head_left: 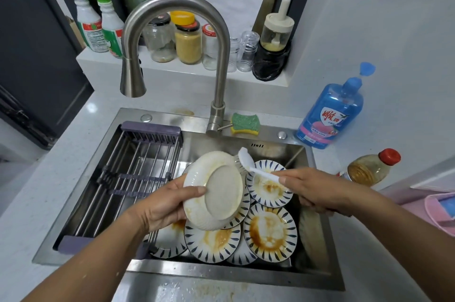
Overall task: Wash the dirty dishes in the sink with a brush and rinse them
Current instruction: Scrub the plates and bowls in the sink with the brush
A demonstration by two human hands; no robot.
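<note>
Two bare hands work above a rectangular stainless-steel sink (221, 274). The left hand (160, 205) grips a cream ribbed ceramic bowl (221, 193) by its rim, thumb across the outer wall. It tilts the bowl so that the base faces the camera, which presents the sauce-streaked outside to the brush. The right hand (317, 191) is closed round the handle of a white plastic dish brush (261, 171), whose bristles touch the bowl's far upper edge. The bowl is held over the basin, clear of the pile, probably so that drips fall inside.

Beneath it lie several overlapping round white plates with blue dashed rims (270, 230), smeared with brown sauce and apparently not yet scrubbed. A curved brushed-steel faucet (221, 68) arches over the basin. No water is seen running, so rinsing appears to lie ahead. Across the sink's left side sits a steel-and-purple sliding drain rack (138, 166), a likely place for clean ware. A green-and-yellow sponge (245, 123) rests by the faucet base. A blue detergent bottle (330, 114) stands on the counter to the right.
</note>
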